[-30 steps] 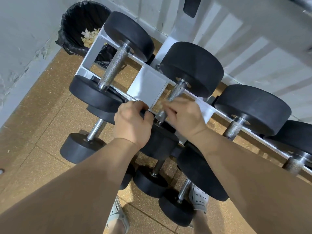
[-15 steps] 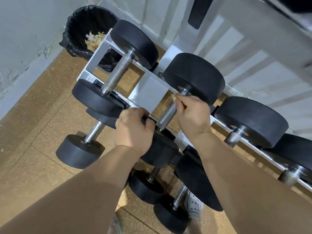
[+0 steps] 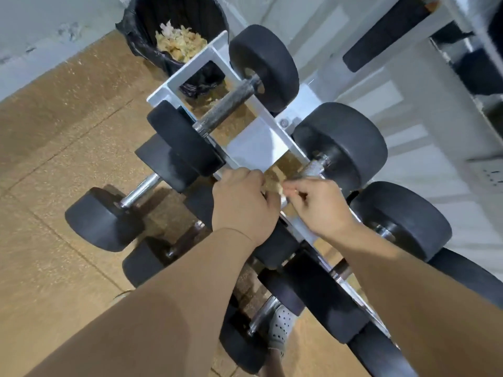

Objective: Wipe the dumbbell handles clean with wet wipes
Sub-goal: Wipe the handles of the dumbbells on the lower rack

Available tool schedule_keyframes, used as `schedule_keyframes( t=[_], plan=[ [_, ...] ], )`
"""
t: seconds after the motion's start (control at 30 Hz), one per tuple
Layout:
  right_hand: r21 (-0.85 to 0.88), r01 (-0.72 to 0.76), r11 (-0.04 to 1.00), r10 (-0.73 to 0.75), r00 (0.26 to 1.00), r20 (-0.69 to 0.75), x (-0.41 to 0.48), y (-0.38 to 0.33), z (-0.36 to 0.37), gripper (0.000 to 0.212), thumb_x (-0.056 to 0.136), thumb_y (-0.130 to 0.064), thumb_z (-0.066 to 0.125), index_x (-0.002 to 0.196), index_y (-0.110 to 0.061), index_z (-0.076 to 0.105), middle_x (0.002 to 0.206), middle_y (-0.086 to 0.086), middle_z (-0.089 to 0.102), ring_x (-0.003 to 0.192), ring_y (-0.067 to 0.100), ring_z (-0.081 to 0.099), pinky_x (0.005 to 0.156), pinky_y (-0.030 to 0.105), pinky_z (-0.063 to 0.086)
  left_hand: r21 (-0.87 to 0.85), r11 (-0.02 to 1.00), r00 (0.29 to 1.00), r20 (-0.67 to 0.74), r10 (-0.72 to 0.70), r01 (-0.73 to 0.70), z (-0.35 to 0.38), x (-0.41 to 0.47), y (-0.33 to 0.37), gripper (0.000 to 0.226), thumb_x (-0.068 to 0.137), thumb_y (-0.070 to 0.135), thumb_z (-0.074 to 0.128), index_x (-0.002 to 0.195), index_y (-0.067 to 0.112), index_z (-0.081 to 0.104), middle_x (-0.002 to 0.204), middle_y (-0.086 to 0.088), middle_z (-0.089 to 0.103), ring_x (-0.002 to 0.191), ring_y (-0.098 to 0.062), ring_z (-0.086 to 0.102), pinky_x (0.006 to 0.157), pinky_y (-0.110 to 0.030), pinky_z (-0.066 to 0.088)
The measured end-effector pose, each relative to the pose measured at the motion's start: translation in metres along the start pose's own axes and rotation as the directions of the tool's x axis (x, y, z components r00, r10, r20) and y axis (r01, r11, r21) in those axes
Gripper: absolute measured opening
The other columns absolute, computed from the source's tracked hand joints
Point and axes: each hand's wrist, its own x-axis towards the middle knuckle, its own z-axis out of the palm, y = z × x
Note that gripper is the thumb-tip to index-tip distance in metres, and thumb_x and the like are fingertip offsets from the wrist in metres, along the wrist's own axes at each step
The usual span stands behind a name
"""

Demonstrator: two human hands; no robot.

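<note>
On the white rack (image 3: 258, 148) lies a black dumbbell whose knurled steel handle (image 3: 310, 170) shows only at its far end, beside the far head (image 3: 343, 148). In front of that handle my right hand (image 3: 318, 208) pinches a small, yellowed wet wipe (image 3: 276, 186) between thumb and fingers. My left hand (image 3: 242, 205) has its fingers curled at the wipe's other end and seems to hold it too. The near part of the handle is hidden behind both hands.
A black-lined bin (image 3: 141, 28) full of used wipes (image 3: 179, 42) stands past the rack's left end. More dumbbells (image 3: 228, 104) (image 3: 400, 219) sit on the rack, and others (image 3: 103, 219) on a lower tier. My shoe (image 3: 280, 327) is below.
My right hand slid back from the far end of the handle to the near end with the wipe. My left hand shifted off the near head to meet it. The view swung left.
</note>
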Motion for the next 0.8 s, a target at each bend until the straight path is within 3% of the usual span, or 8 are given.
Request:
schedule_keyframes(
  t=[0.1,0.2,0.33,0.4,0.5,0.63,0.7,0.8],
  plan=[
    [0.08,-0.218,0.973,0.229,0.959,-0.166,0.013,0.002,-0.011,0.013,0.094,-0.024,0.068,0.097,-0.022,0.081,0.092,-0.009,0.077,0.08,0.008,0.068,0.081,0.026,0.054,0.07,0.998,0.998,0.057,-0.002,-0.002,-0.001,0.0,-0.001,0.024,0.092,0.039,0.051,0.09,0.016,0.058,0.094,-0.003,0.055,0.104,-0.03,0.049,0.086,-0.044,0.045],
    [0.215,-0.354,0.91,0.392,0.905,-0.168,0.009,-0.012,-0.002,0.014,0.093,-0.025,0.069,0.097,-0.02,0.081,0.084,-0.016,0.073,0.073,0.0,0.065,0.078,0.015,0.051,0.104,0.994,0.996,0.093,0.015,-0.024,-0.004,-0.001,0.0,0.032,0.093,0.04,0.047,0.104,0.014,0.062,0.103,-0.007,0.058,0.108,-0.031,0.048,0.088,-0.045,0.045],
    [0.206,-0.333,0.92,0.353,0.933,-0.069,0.001,-0.021,0.006,0.011,0.091,-0.022,0.071,0.095,-0.02,0.081,0.086,-0.01,0.076,0.067,-0.002,0.062,0.066,0.01,0.045,0.118,0.993,0.991,0.13,0.006,-0.021,-0.006,0.0,0.0,0.038,0.095,0.04,0.045,0.119,0.015,0.061,0.115,-0.008,0.059,0.115,-0.029,0.047,0.094,-0.044,0.043],
    [0.161,-0.371,0.915,0.395,0.904,-0.164,0.012,-0.015,-0.003,0.013,0.091,-0.023,0.07,0.096,-0.02,0.081,0.084,-0.011,0.074,0.068,0.0,0.062,0.07,0.012,0.045,0.116,0.993,0.992,0.123,0.007,-0.021,-0.006,0.0,0.0,0.039,0.095,0.039,0.045,0.12,0.015,0.062,0.116,-0.008,0.06,0.116,-0.029,0.047,0.095,-0.044,0.043],
    [0.147,-0.405,0.903,0.43,0.86,-0.275,0.014,-0.014,-0.005,0.014,0.092,-0.018,0.068,0.098,-0.018,0.081,0.082,-0.01,0.072,0.075,0.009,0.064,0.07,0.002,0.039,0.104,0.994,0.992,0.122,0.01,-0.023,-0.005,0.0,-0.001,0.038,0.094,0.039,0.046,0.119,0.015,0.062,0.114,-0.007,0.06,0.115,-0.029,0.047,0.094,-0.044,0.043],
    [0.018,-0.176,0.984,0.177,0.983,-0.056,-0.002,-0.025,0.013,0.017,0.091,-0.013,0.066,0.094,-0.02,0.081,0.095,-0.002,0.078,0.077,0.016,0.067,0.077,0.024,0.05,0.059,0.998,0.995,0.1,0.018,-0.024,-0.005,-0.001,-0.001,0.045,0.088,0.041,0.037,0.113,0.014,0.064,0.111,-0.007,0.061,0.113,-0.029,0.048,0.093,-0.045,0.041],
    [-0.034,-0.246,0.969,0.24,0.963,-0.124,0.014,-0.015,0.003,0.018,0.094,-0.017,0.063,0.093,-0.021,0.081,0.094,-0.003,0.077,0.077,0.014,0.066,0.076,0.02,0.045,0.026,1.0,0.996,0.089,0.014,-0.016,-0.004,-0.002,-0.002,0.05,0.083,0.042,0.033,0.112,0.014,0.065,0.11,-0.007,0.061,0.114,-0.028,0.047,0.093,-0.044,0.04],
    [-0.009,-0.408,0.913,0.389,0.875,-0.289,0.028,-0.006,-0.009,0.019,0.095,-0.021,0.061,0.099,-0.022,0.079,0.097,-0.002,0.077,0.086,0.017,0.069,0.08,0.019,0.044,0.006,1.0,0.998,0.064,0.013,-0.014,-0.001,-0.003,-0.003,0.046,0.083,0.039,0.036,0.107,0.013,0.065,0.107,-0.005,0.061,0.111,-0.028,0.048,0.09,-0.045,0.04]
  ],
)
